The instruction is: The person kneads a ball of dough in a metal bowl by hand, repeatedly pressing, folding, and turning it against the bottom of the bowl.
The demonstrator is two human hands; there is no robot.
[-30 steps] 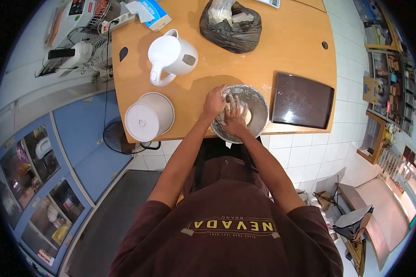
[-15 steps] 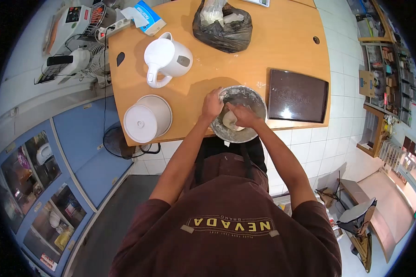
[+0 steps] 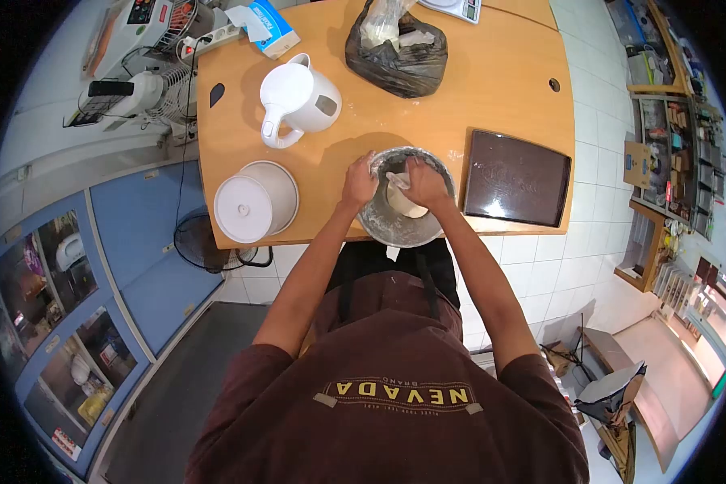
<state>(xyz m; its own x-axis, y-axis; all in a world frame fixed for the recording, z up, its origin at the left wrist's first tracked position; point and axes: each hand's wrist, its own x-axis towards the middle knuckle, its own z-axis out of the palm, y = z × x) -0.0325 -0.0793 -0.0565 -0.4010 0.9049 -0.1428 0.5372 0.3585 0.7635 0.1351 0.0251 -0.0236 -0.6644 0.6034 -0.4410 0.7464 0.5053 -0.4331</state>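
Note:
A metal mixing bowl (image 3: 403, 236), its inner wall smeared with flour, sits at the front edge of the table. Inside it lies a pale lump of dough (image 3: 405, 203). My left hand (image 3: 360, 182) grips the bowl's left rim, fingers closed over the edge. Down in the bowl, my right hand (image 3: 425, 184) is closed on the far part of the dough, where a piece sticks up beside the fingers. Some of the right fingertips are hidden by the hand itself.
On the wooden table (image 3: 339, 121) are a white kettle (image 3: 298, 93), a lidded white container (image 3: 254, 202), a dark baking tray (image 3: 518, 179), a black plastic bag (image 3: 403, 68), a tissue box (image 3: 276, 31) and a kitchen scale (image 3: 460, 8). A fan (image 3: 202, 242) stands below the left edge.
My right hand has moved to the far side of the dough, and the dough's shape looks different. My left hand stays on the rim. The whole view has shifted slightly.

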